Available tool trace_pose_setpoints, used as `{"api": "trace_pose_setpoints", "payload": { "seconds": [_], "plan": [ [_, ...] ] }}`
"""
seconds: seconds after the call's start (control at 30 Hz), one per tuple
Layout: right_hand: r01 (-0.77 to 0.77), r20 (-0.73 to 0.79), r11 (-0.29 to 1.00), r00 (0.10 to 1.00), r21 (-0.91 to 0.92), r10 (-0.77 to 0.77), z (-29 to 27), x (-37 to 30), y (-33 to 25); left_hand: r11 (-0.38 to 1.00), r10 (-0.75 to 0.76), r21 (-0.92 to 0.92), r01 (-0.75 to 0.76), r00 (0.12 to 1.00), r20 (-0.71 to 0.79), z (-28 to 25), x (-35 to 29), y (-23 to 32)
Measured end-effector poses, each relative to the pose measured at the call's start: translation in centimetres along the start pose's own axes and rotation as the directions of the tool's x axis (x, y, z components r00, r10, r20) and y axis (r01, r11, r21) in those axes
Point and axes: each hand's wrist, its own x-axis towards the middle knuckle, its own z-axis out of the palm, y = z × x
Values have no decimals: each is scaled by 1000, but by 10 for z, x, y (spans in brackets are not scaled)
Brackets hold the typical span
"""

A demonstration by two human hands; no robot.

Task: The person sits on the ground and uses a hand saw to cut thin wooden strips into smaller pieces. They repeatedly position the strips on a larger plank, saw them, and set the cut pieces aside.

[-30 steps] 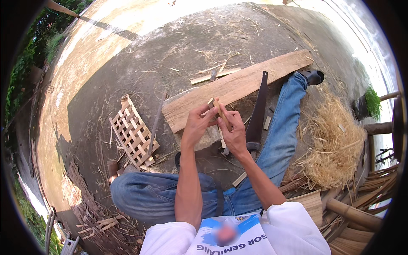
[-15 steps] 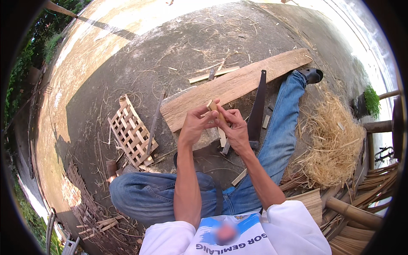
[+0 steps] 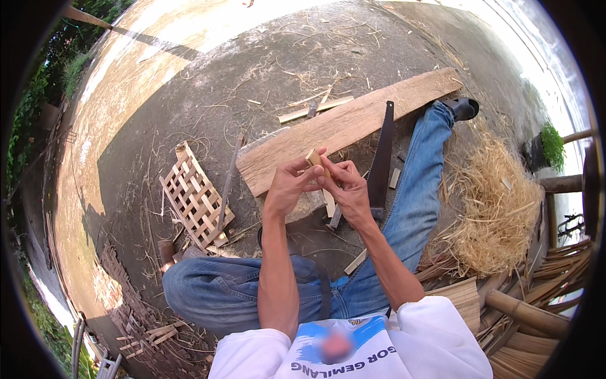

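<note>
Above the near edge of a long wooden plank [image 3: 353,126], both hands grip a short, light-brown piece of bamboo [image 3: 313,157], tilted with its end facing up. My left hand [image 3: 289,183] is closed around its left side, thumb and fingers meeting at it. From the right, my right hand [image 3: 349,189] pinches its lower part between thumb and fingertips. The fingers partly hide the piece. Just right of my right hand lies a dark handsaw [image 3: 380,158], its blade pointing away and crossing the plank. A hammer-like metal tool [image 3: 335,220] lies below the hands, partly covered.
A woven bamboo lattice [image 3: 197,199] lies at left beside a long, narrow blade-like strip [image 3: 229,183]. My jeans-clad legs [image 3: 410,202] spread around the work spot. A heap of shavings [image 3: 495,208] sits at right, near bamboo poles [image 3: 527,314]. Loose slats [image 3: 315,110] lie beyond the plank.
The hands and the bamboo piece keep almost the same pose. The whole view has shifted very slightly.
</note>
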Motion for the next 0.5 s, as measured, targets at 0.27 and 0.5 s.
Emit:
{"api": "trace_pose_setpoints", "payload": {
  "seconds": [0.27, 0.5],
  "plan": [
    [13, 1, 1000, 1000, 3, -13, 0, -1, 1, 1000, 3, -9, -3, 1000, 2, 1, 0, 1],
    [91, -6, 987, 996, -129, -92, 0, -1, -1, 1000, -9, -1, 9, 1000, 16, 1, -1, 1]
  ]
}}
